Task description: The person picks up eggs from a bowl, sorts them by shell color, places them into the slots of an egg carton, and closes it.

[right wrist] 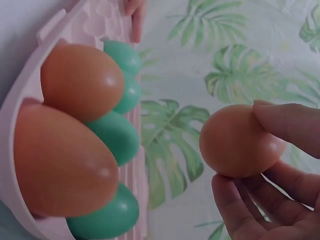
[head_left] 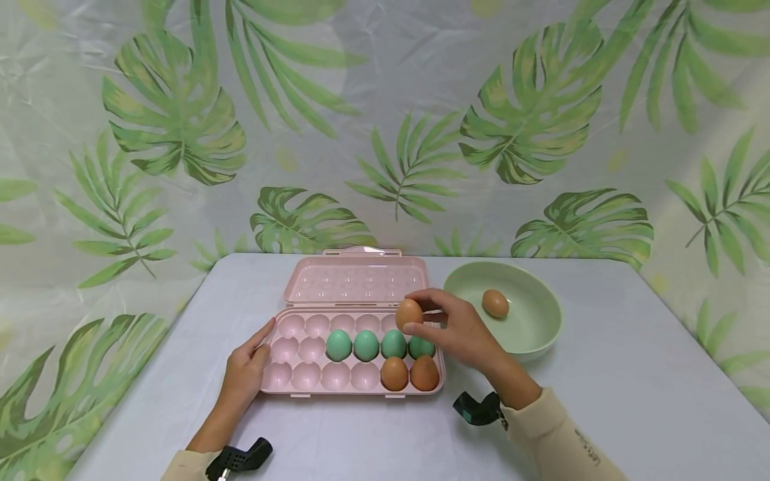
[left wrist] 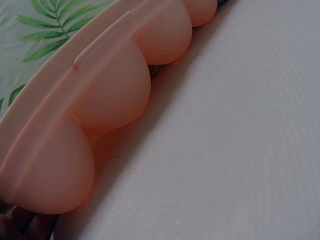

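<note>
A pink egg tray (head_left: 301, 381) lies open on the table, lid (head_left: 355, 277) folded back. Its middle row holds several green eggs (head_left: 339, 345), its front row two brown eggs (head_left: 394, 373) at the right end. My right hand (head_left: 439, 321) pinches a brown egg (head_left: 408, 314) (right wrist: 240, 142) above the tray's back right cups. My left hand (head_left: 249, 364) rests with straight fingers against the tray's left edge. The left wrist view shows the undersides of the tray's cups (left wrist: 115, 90). In the right wrist view the brown eggs (right wrist: 80, 80) and green eggs (right wrist: 115, 137) sit in the tray.
A pale green bowl (head_left: 535, 334) stands right of the tray with one brown egg (head_left: 495, 303) in it. The table (head_left: 631, 401) is white; a leaf-print curtain (head_left: 385, 133) hangs behind and around it.
</note>
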A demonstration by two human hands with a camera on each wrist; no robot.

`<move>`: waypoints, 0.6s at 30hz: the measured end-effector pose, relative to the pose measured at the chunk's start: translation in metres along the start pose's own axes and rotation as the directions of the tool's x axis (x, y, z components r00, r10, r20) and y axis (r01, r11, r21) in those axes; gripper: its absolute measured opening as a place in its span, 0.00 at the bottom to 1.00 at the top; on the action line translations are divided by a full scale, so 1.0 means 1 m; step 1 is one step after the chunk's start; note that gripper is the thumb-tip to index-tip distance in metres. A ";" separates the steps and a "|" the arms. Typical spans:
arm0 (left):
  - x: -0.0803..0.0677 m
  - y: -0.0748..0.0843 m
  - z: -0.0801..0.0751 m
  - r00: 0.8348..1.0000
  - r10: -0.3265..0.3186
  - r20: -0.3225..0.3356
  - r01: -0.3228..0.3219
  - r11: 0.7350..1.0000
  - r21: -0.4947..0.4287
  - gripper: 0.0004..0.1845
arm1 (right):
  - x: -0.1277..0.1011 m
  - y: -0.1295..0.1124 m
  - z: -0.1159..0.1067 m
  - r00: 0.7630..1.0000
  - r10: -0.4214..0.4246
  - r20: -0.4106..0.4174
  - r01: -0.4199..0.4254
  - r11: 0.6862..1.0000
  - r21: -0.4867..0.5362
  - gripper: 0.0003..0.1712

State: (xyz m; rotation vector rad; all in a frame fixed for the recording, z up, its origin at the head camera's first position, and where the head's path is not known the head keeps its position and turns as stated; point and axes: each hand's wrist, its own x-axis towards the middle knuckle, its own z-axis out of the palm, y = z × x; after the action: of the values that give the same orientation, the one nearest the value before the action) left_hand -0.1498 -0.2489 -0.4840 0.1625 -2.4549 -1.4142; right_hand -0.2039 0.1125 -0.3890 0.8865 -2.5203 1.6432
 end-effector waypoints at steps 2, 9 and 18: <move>0.000 0.000 0.000 1.000 0.001 0.001 -0.001 1.000 -0.001 0.24 | 0.000 -0.001 0.003 1.000 0.005 0.011 -0.005 1.000 0.008 0.26; 0.000 0.000 0.000 1.000 0.000 -0.004 0.000 1.000 0.001 0.24 | -0.004 -0.026 0.011 0.998 0.040 0.040 -0.042 0.998 0.039 0.26; 0.000 -0.001 0.000 1.000 0.000 0.001 0.000 1.000 -0.007 0.24 | -0.009 -0.042 0.018 0.998 0.033 0.052 -0.036 0.998 0.059 0.25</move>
State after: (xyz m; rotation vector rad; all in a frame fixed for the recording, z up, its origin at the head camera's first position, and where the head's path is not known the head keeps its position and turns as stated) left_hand -0.1496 -0.2490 -0.4849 0.1597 -2.4502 -1.4230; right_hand -0.1720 0.0891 -0.3642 0.9063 -2.5463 1.7366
